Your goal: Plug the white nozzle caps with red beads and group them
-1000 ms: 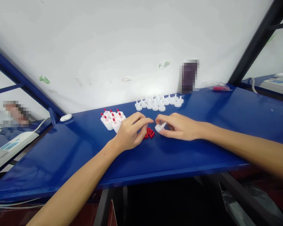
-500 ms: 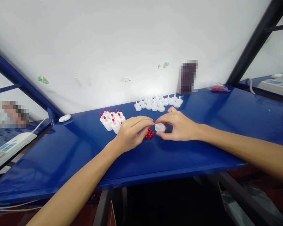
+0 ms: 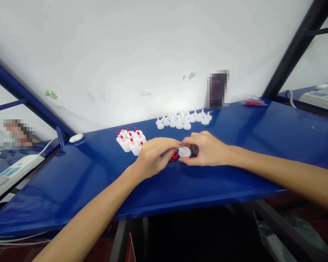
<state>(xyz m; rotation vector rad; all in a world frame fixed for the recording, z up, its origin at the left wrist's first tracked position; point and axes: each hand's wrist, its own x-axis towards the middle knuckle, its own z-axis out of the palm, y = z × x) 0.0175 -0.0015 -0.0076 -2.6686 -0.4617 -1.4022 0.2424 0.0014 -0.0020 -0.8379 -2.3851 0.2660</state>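
My right hand (image 3: 206,149) pinches a white nozzle cap (image 3: 185,152) between thumb and forefinger, tilted with its spout toward my left hand. My left hand (image 3: 157,154) is closed, its fingertips brought together right at the spout; whatever they hold is hidden. Small red tip caps (image 3: 175,156) lie in a cluster on the blue table, partly covered by my left fingers. Left of that hand stands a group of white nozzle caps with red tips (image 3: 131,142). Behind my hands, several white nozzle caps without red tips (image 3: 179,124) stand upright in rows.
The blue table (image 3: 221,185) backs onto a white wall. A white earbud case (image 3: 76,138) lies at the left, and a clear bag with red pieces (image 3: 252,102) at the back right. A blurred dark object (image 3: 217,90) leans against the wall.
My right hand has lowered slightly toward me with the white nozzle cap, whose spout now meets my left fingertips. My left hand has shifted slightly right and down.
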